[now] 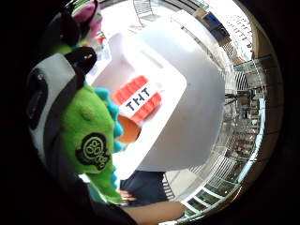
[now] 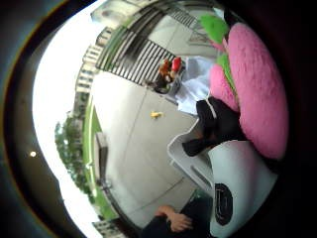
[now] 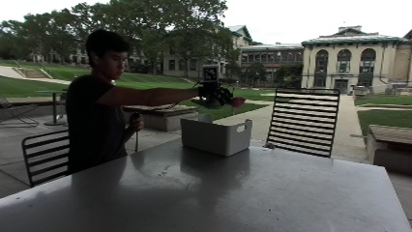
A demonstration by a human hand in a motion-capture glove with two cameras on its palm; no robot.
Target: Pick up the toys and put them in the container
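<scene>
Grey and smooth, the worktop (image 3: 212, 193) fills the foreground of the outside view, standing on an outdoor paved terrace with lawns, trees and stone buildings behind. Toward its far edge, at about 12 o'clock from the worktop's middle, sits the white container (image 3: 216, 135), an open box with a slot handle in its side. A person stands at roughly 10 o'clock from the container, with the gloved right hand (image 3: 211, 93) stretched out directly above the open box and well clear of its rim. Its fingers are curled round a bundle of plush toys: the little finger side palm view shows a green plush dinosaur (image 1: 91, 138) with blue spikes pressed against the palm, and the thumb side palm view shows a pink plush toy (image 2: 255, 94) and a black-and-white plush toy (image 2: 237, 183) close beside it. Inside the container, seen from above, lies a red-and-white TNT block toy (image 1: 138, 99). The bare left hand (image 3: 135, 122) hangs low near the person's waist, fingers wrapped round a thin stick. A black slatted chair (image 3: 302, 121) stands at 3 o'clock from the container, another chair (image 3: 45, 154) just behind the person. Between hand and container opening lies only open air.
</scene>
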